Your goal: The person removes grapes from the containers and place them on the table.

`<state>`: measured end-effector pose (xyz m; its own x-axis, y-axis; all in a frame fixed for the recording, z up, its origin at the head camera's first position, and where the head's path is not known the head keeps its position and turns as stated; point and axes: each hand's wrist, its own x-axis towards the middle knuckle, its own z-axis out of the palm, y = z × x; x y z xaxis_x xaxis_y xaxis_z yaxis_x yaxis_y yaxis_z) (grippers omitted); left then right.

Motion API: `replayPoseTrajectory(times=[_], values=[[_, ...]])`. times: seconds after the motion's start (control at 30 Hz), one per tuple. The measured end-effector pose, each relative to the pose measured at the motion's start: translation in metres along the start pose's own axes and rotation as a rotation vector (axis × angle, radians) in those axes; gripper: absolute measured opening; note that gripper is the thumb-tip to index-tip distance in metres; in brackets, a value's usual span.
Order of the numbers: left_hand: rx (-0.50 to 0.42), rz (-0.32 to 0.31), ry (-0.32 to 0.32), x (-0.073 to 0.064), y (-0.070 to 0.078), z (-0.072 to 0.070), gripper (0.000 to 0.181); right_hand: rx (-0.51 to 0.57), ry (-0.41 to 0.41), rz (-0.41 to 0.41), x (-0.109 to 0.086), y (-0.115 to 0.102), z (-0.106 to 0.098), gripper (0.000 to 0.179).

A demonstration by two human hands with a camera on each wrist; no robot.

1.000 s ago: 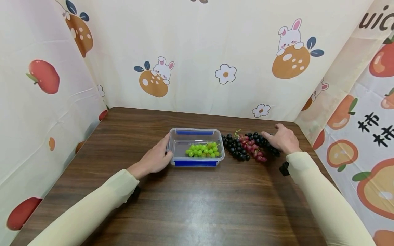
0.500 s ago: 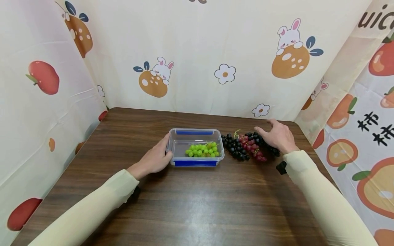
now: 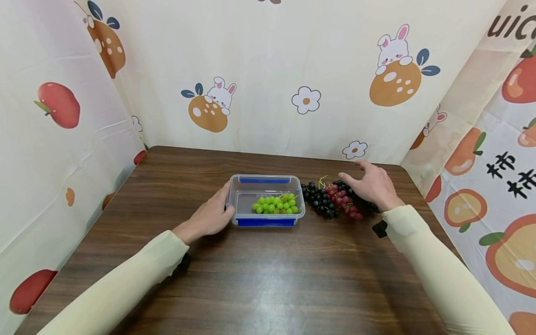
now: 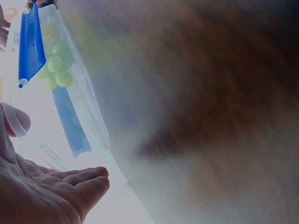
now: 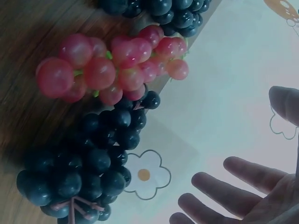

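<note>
A clear plastic food container [image 3: 247,185] with blue latches stands on the table, a bunch of green grapes [image 3: 274,204] inside it. My left hand [image 3: 211,214] rests against its left end, fingers fairly straight along the wall and thumb by the near corner; the left wrist view shows the thumb at the rim [image 4: 14,122]. To the container's right lie a bunch of black grapes [image 3: 320,202], a bunch of red grapes [image 3: 344,201] and another black bunch [image 5: 91,170]. Over that last bunch hovers my right hand [image 3: 374,186], fingers spread, holding nothing and partly hiding it.
The dark wooden table [image 3: 268,279] ends at a printed fabric curtain [image 3: 268,116] behind it, with more curtain at both sides. The container stands close beside the nearer black bunch. Dark straps [image 3: 380,229] show at the wrists.
My right hand has moved left over the right-hand black grapes and slightly toward the back. My left hand, the container and the grapes stay where they were.
</note>
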<state>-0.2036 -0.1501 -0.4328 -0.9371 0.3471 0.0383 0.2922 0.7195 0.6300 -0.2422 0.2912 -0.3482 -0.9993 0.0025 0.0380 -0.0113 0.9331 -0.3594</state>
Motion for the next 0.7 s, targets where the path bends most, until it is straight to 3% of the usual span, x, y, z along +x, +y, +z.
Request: replayPoseTrajectory(times=[0.7], values=[[0.007,0.001,0.001,0.000,0.000,0.001,0.079,0.036,-0.009,-0.124,-0.009,-0.025,0.005,0.083]])
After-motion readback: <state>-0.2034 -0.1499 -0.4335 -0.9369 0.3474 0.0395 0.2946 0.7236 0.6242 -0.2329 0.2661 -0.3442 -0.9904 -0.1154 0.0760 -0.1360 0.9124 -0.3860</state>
